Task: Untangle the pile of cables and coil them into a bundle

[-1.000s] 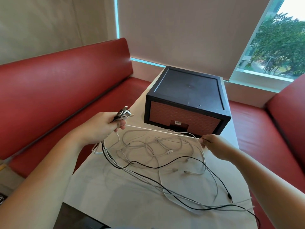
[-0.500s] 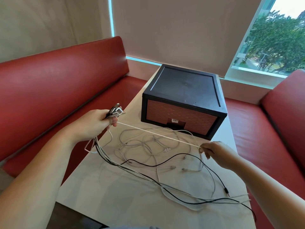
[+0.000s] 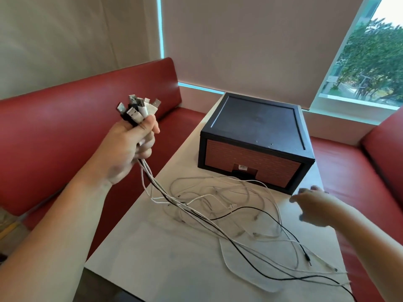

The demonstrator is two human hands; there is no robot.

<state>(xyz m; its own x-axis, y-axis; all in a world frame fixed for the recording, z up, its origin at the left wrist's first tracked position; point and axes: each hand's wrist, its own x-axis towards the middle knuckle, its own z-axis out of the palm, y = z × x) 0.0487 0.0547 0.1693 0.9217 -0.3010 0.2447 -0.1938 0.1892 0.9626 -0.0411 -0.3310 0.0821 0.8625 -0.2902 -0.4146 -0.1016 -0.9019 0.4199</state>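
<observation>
Left hand is gripping a bunch of plugs, raised up to the left of the box. The cables are hanging from it down to the table, where they are lying in loose, crossed loops in front of the box.

As I judge it, the risk is in the crossings. If this hand is lifting higher while the loops are overlapping, they may be pulling tight into knots. The black cable is running over the white ones and may be dragging them along. Free ends lying far from the box, near the table edge, may be slipping off. Some plugs may also be sliding out, because so many are sharing one grip.

Left fist is clenching around the cable necks, with the plugs pointing up. Right hand is hovering low, just in front of the box's right corner. It is blurred, but its fingers are looking spread and holding nothing.
</observation>
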